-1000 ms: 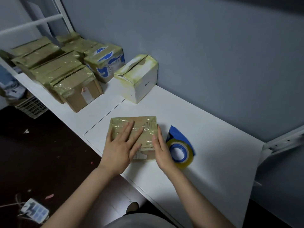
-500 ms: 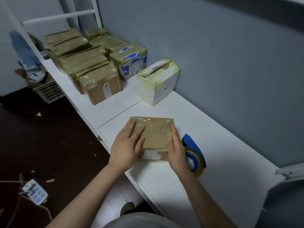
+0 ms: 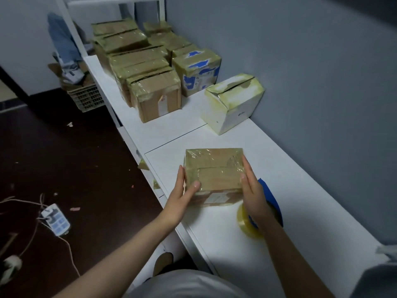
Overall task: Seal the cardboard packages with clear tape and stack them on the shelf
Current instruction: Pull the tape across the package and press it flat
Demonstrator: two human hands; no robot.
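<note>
white shelf, taped boxes, white box, probably tape roll

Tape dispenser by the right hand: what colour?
Blue plastic tape dispenser, holding a clear yellowish tape roll; head view.
</note>
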